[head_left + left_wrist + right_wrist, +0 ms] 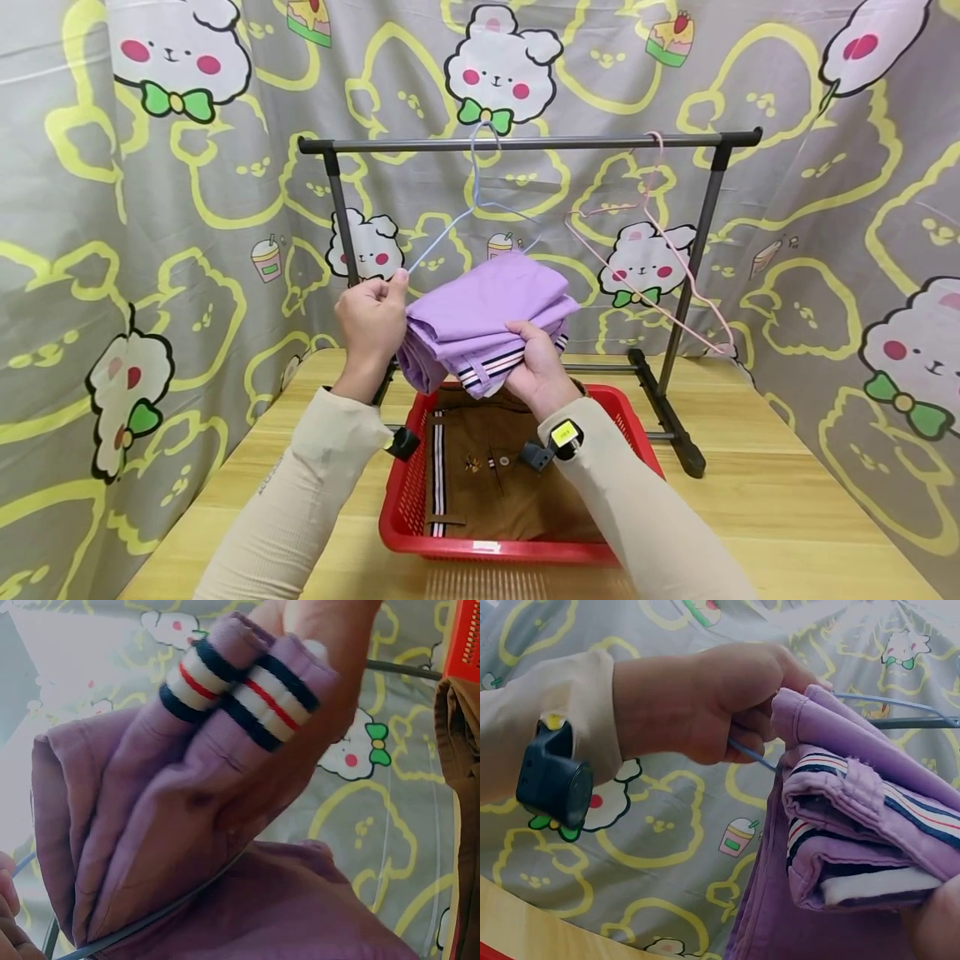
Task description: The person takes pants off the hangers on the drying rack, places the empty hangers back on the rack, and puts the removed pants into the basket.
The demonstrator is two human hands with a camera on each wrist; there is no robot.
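Garment of folded purple cloth [491, 300]: at the centre, raised between both hands above the red plastic basket [555, 552]; bands of navy, white and red stripes show at its near edge; in the left wrist view, a bar of the thin light-blue hanger [442, 239] crosses the cloth.
Left hand [371, 321]: fingers curled round the left corner of the thin light-blue hanger, just beside the purple cloth.
Right hand [542, 367]: grasping the purple cloth at its near right side, thumb laid on top.
Thin light-blue hanger: hooked over the dark grey metal rail [600, 142], near the rail's middle.
Thin pink hanger [670, 248]: hooked over the same rail, farther right.
Dark grey metal rail: spans the far side between two uprights.
Red plastic basket: on the light wood-grained table [750, 500], near side; contains a brown garment with a striped band [480, 508] along its left.
Backdrop: grey patterned curtain [420, 50] with yellow outlines and white rabbits.
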